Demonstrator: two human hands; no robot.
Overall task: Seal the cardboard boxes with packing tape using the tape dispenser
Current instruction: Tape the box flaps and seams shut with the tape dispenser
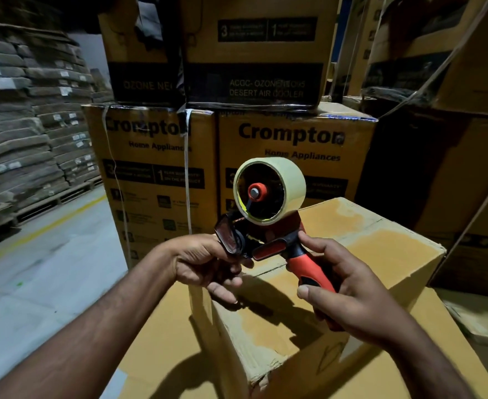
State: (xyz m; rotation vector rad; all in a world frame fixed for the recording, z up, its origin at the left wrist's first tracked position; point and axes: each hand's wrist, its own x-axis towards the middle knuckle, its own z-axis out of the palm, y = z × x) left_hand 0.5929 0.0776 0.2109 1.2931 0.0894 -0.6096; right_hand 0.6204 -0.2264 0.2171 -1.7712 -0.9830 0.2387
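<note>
Tape dispenser (pixel 268 244) is up in the air right over the small cardboard box (pixel 380 249), not touching it yet. Its tape roll (pixel 268 191) is on top, the front plate points left, and the red handle angles down and to the right, so the long axis runs roughly left to right across the box. The flap seam (pixel 268 270) sits just below and behind the hands, and looks like it runs away toward the far right corner, so I'd guess the tool has to swing round to line up with it. The right hand (pixel 360 298) is wrapped around the handle, thumb on top. The left hand (pixel 205 260) is curled around the front plate end, probably fishing for the loose tape end, but I can't actually see one. That box sits on a bigger carton (pixel 162 355), with the stacked Crompton boxes (pixel 294 145) just behind.
</note>
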